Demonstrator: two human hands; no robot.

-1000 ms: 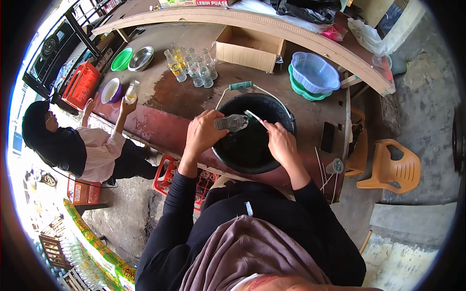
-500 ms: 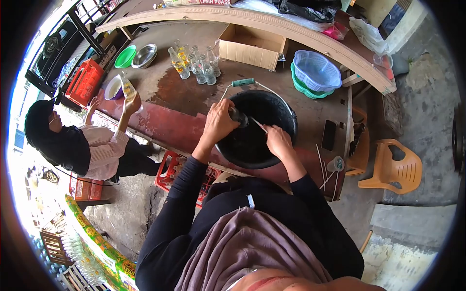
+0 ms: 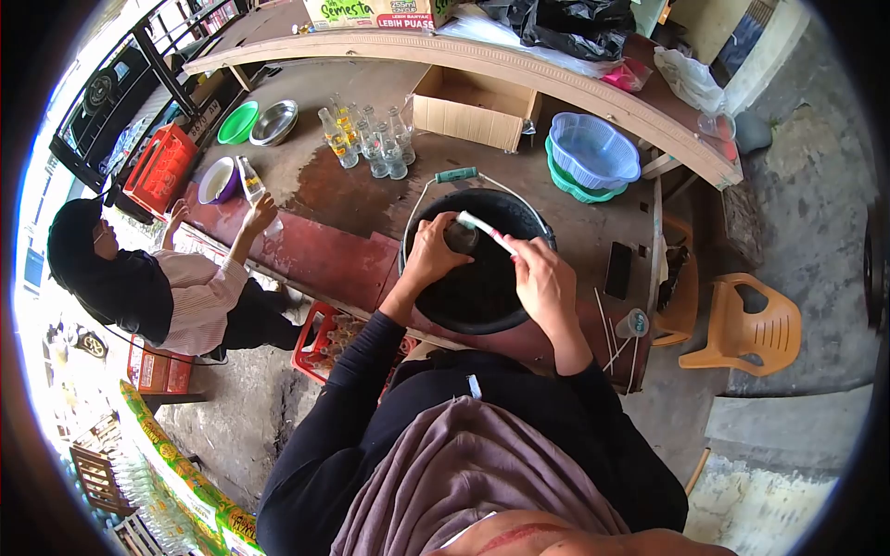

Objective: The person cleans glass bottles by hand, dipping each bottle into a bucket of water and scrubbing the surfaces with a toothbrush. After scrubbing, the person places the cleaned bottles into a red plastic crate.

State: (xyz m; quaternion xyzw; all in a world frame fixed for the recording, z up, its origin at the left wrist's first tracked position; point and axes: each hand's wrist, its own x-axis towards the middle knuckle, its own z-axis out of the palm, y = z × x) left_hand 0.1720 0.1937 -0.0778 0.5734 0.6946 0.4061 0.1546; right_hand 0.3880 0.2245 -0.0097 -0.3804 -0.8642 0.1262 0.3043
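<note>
Over the black bucket (image 3: 473, 320), my left hand (image 3: 434, 255) is wrapped round a clear glass bottle (image 3: 461, 237), with one end facing up. My right hand (image 3: 545, 283) grips a white and pink brush (image 3: 489, 232), whose head is at the bottle's upper end. The bucket's green handle grip (image 3: 456, 174) rests on the table behind it. Dark contents fill the bucket, and their details cannot be made out. Several glass bottles (image 3: 380, 148) stand on the table beyond the bucket.
A co-worker (image 3: 176, 278) at the left holds a bottle (image 3: 250, 181) near a white-purple bowl (image 3: 218, 181). Further off are an open carton (image 3: 468, 116) and blue basket (image 3: 593, 150). A phone (image 3: 618, 270) lies right; a red crate (image 3: 320, 343) stands below the table edge.
My right hand has risen, and the brush head has come up out of the bottle's end into view. My left hand and the bottle have shifted slightly. The co-worker's bottle is lower.
</note>
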